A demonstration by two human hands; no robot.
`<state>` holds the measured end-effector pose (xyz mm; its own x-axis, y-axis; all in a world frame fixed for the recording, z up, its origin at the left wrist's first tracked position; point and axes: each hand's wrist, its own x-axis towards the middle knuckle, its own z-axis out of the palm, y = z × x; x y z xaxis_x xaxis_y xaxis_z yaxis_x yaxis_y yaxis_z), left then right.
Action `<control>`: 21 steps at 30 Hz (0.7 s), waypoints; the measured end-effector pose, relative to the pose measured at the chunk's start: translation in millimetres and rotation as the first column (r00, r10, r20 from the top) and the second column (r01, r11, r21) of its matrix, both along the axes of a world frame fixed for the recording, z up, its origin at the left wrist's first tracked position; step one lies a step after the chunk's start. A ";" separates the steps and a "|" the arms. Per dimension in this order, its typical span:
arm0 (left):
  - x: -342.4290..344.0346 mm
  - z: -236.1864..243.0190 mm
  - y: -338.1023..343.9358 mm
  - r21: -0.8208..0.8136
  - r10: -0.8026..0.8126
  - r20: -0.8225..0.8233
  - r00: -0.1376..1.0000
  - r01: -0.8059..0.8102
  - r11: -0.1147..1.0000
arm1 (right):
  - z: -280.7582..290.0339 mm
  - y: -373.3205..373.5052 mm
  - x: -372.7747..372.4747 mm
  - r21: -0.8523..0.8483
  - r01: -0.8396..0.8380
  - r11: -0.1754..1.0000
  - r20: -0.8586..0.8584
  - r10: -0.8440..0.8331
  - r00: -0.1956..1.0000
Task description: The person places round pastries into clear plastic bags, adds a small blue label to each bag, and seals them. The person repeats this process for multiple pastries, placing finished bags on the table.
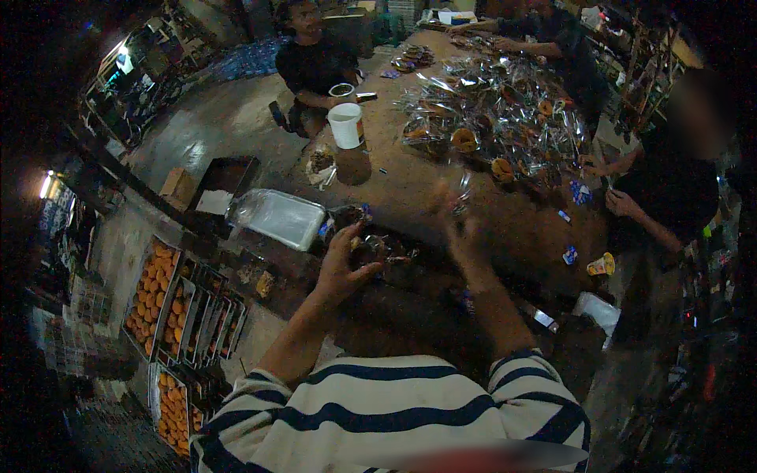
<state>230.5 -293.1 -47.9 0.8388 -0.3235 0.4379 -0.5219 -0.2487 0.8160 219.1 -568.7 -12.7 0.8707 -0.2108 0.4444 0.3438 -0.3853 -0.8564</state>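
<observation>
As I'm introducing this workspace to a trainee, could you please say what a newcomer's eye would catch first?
The shiny heap of clear-wrapped packages on the table, at upper right, stands out first. Next come the white tub to its left and, at lower left, trays of round orange-brown pieces.

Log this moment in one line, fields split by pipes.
left hand: at shiny dark items | right hand: blurred, hold unclear | beyond: white bucket, clear packets
</observation>
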 end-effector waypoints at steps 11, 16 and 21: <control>-74.7 75.8 21.9 -0.451 -0.572 -0.316 0.757 0.410 0.793 | 52.5 106.1 -140.9 0.245 -0.039 0.969 -0.178 0.084 0.980; -107.6 90.9 17.3 -0.512 -0.474 -0.317 0.821 0.273 0.815 | 52.7 115.0 -163.9 0.392 -0.057 0.918 -0.003 0.064 0.998; -109.9 91.3 13.0 -0.522 -0.564 -0.433 0.704 0.314 0.793 | 63.2 111.3 -179.1 0.589 -0.001 0.808 -0.275 0.202 0.940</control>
